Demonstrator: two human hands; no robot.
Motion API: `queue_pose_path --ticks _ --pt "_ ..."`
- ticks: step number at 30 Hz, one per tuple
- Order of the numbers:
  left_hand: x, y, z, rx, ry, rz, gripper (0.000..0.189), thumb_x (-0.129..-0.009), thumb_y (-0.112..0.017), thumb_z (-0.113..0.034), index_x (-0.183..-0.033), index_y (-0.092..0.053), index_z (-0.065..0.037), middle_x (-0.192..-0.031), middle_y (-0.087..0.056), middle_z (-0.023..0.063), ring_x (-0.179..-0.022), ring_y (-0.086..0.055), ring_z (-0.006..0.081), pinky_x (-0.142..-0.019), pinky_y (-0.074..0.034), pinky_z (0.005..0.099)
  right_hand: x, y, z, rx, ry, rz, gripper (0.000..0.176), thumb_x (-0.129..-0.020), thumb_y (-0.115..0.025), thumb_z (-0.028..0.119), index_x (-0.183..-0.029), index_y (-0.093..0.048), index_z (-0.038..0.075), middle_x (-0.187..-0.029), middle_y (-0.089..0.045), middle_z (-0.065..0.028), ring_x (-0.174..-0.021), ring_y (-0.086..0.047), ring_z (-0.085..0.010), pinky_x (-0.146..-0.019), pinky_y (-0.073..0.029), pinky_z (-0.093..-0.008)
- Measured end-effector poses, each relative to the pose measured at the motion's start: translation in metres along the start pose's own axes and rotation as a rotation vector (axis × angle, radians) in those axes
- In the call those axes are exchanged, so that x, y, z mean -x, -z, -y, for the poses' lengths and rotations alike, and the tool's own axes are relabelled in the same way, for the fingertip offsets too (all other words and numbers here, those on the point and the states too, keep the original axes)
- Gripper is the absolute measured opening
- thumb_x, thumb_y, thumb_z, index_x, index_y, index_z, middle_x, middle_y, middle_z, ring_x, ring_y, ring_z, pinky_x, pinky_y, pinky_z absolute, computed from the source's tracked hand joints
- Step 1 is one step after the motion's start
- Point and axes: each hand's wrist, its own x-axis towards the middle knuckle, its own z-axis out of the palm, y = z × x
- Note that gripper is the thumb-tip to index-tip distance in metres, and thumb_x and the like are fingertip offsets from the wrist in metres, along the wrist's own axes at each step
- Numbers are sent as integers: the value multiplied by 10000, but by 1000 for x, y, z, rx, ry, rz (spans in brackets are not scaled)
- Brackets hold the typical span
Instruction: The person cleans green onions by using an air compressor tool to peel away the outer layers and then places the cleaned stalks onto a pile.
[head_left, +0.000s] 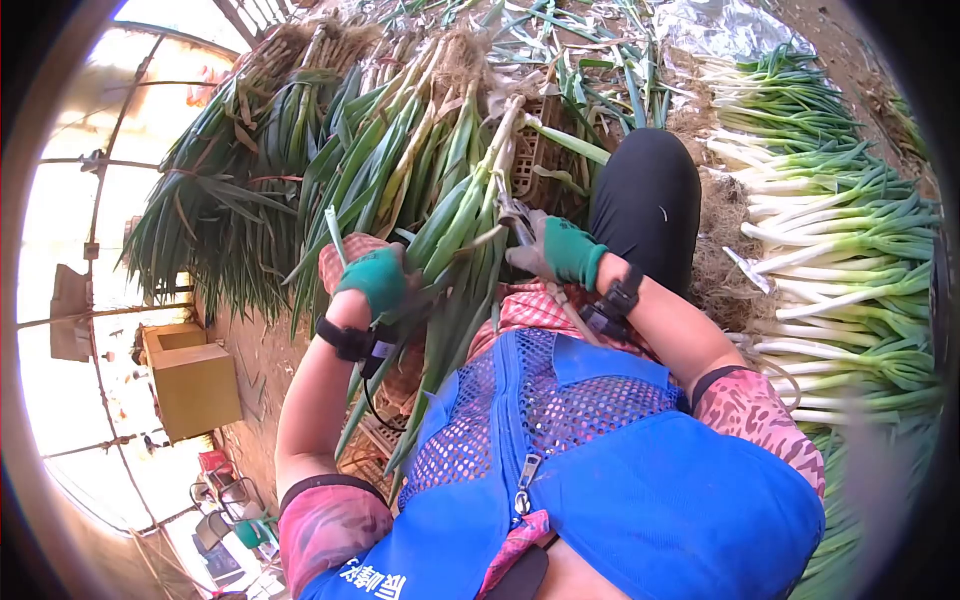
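Observation:
My left hand [378, 280], in a green and grey glove, is closed around the leaves of a long green onion [468, 215]. Its fingers are partly hidden and blurred, and a cut leaf end [334, 235] sticks up beside them. On my right hand [560, 250] is a matching glove; the fingers wrap round a metal air blow gun [517, 222] with a tan hose [570, 312] running down from it. The gun's tip is close to the onion's pale stalk. Untrimmed green onions [390, 130] lie in a heap just beyond my left hand.
Cleaned green onions [800, 260] with white stalks lie in a long row at right. Root scraps [722, 240] lie between that row and my knee [648, 190]. A plastic crate [527, 150] shows behind the stalks. At left stands a yellow box [190, 385].

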Motion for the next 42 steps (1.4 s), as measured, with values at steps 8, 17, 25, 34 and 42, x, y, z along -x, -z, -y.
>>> queue_pose_path --ticks 8,17,25,34,42 --pt "-134 -62 32 -364 -709 -127 267 -771 -660 -161 -1026 -711 -222 -937 -694 139 -871 -671 308 -751 -545 398 50 9 42 -3 -94 75 648 -771 -676 384 -1181 -518 -93 -962 -658 -318 -921 -656 -442 -811 -519 -474" --pt "-135 -87 2 944 -91 -29 529 -709 -810 -367 -948 -665 81 -794 -704 190 -741 -701 267 -668 -542 368 -5 -2 30 18 -176 -122 639 -759 -703 360 -1198 -506 -60 -925 -652 -312 -872 -659 -443 -752 -517 -472" --pt "-111 -72 -11 1147 -16 -1 499 -710 -808 -305 -996 -650 72 -802 -695 175 -720 -681 221 -652 -537 346 7 0 46 40 -214 -23 605 -787 -695 299 -1223 -489 -67 -923 -659 -315 -895 -653 -465 -785 -520 -487" --pt "-112 -78 -9 1094 -14 -32 352 -762 -757 -241 -952 -641 32 -756 -652 95 -686 -633 176 -636 -510 325 -129 32 18 -45 -445 -77 489 -728 -667 346 -1036 -665 -35 -926 -692 -264 -898 -692 -374 -817 -552 -412" --pt "-144 -136 9 894 -256 -89 21 -887 -616 -40 -902 -607 -51 -718 -607 32 -662 -595 76 -606 -489 287 -103 8 20 219 -250 -205 690 -727 -674 351 -1265 -515 -50 -972 -679 -277 -932 -669 -423 -849 -530 -461"
